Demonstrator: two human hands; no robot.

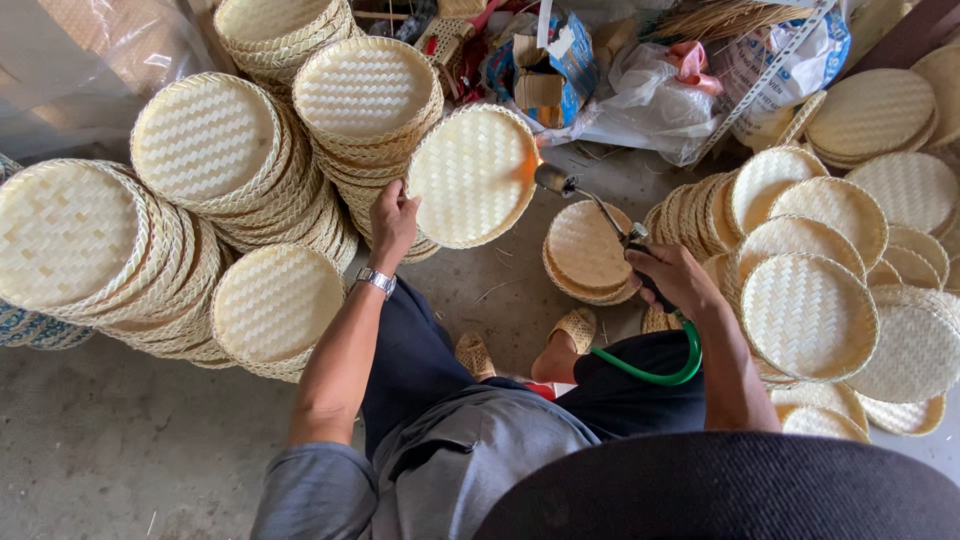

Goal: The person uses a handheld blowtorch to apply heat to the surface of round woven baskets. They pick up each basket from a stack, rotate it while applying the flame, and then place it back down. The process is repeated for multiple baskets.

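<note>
Woven bamboo tray stands tilted on edge ahead of you, its left rim pinched in your left hand, fingers closed on it. Head view: your right hand is wrapped shut round the gas torch, whose wand runs up-left from that fist, nozzle just beside the tray's right rim, flame glowing on it. Green hose trails down.
</note>
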